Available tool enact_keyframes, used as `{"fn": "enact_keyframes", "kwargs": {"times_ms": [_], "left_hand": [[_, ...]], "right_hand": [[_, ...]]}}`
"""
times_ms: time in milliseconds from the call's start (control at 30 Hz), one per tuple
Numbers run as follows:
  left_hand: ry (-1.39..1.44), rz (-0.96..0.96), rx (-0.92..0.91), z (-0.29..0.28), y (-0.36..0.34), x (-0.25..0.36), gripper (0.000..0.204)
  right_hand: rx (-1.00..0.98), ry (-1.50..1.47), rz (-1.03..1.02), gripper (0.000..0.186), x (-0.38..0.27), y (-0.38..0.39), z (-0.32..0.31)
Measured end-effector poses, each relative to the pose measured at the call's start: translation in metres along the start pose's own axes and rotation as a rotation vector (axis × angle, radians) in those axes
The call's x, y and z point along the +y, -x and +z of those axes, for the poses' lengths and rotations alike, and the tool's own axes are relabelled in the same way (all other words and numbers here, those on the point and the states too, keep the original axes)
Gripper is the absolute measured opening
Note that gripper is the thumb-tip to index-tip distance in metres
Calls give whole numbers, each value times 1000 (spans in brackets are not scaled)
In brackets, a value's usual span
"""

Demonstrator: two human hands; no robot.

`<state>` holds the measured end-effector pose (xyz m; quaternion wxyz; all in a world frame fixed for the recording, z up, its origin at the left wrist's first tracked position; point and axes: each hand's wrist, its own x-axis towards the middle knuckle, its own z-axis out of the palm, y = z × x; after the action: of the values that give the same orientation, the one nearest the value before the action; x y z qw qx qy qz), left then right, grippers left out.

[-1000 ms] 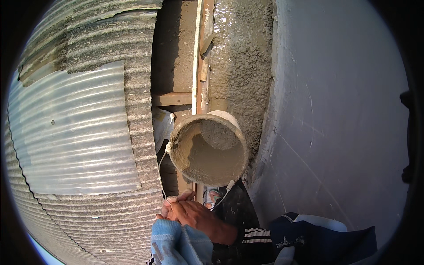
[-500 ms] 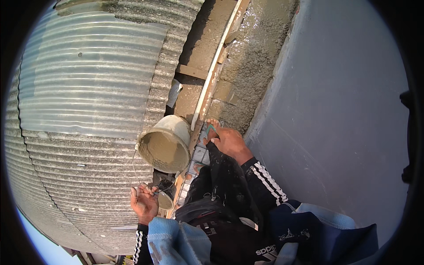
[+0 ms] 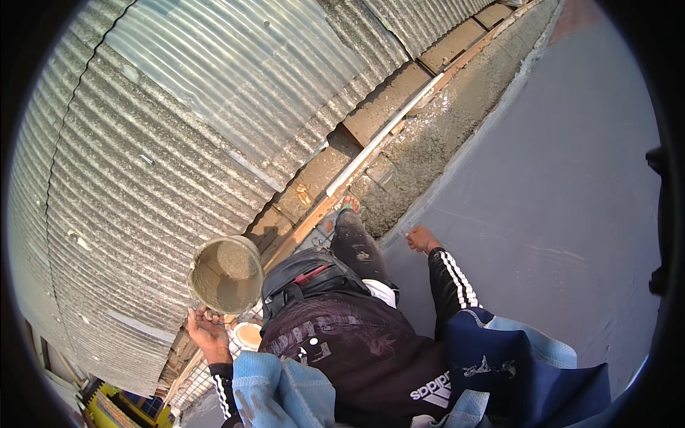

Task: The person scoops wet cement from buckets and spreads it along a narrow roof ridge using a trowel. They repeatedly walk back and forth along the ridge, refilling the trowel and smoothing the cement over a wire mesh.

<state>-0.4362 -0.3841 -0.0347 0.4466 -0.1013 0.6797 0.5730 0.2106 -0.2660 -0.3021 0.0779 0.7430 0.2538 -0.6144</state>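
Observation:
My left hand [image 3: 207, 332] is closed on the wire handle of a mortar-stained bucket [image 3: 251, 251], at the lower left. The bucket is tilted so its mouth faces me, and grey-brown residue coats the inside. A smaller round container [image 3: 248, 334] with a pale rim shows just right of that hand, partly hidden by my sleeve. My right hand [image 3: 422, 240] is beside the smooth grey wall, fingers curled in, with nothing visible in it. Whether it touches the wall I cannot tell. Wet concrete [image 3: 428, 135] fills the strip ahead of my foot [image 3: 350, 205].
Corrugated roofing sheets [image 3: 150, 185] cover the left side. A wooden form board [image 3: 378, 151] edges the concrete, and the grey wall [image 3: 528, 207] rises along the right. Steel mesh [image 3: 202, 384] lies behind me at the lower left.
My view has turned, so the roof and concrete strip now slant. The bucket has moved down and left with my left hand. My right hand has gone from my knee to the wall side.

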Motion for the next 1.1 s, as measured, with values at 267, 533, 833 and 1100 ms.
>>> {"fn": "enact_keyframes", "kwargs": {"times_ms": [267,533,833,1100], "left_hand": [[408,140,197,-138,-4,-11,40],[858,365,424,-199,11,-40,32],[1059,590,660,-211,94,-56,28],[1111,549,753,-240,106,-100,21]], "right_hand": [[184,29,-274,23,-65,82,23],[-15,1024,-648,37,-113,21,-25],[-64,792,-667,21,-407,108,22],[-291,1031,-857,25,-463,130,237]]}}
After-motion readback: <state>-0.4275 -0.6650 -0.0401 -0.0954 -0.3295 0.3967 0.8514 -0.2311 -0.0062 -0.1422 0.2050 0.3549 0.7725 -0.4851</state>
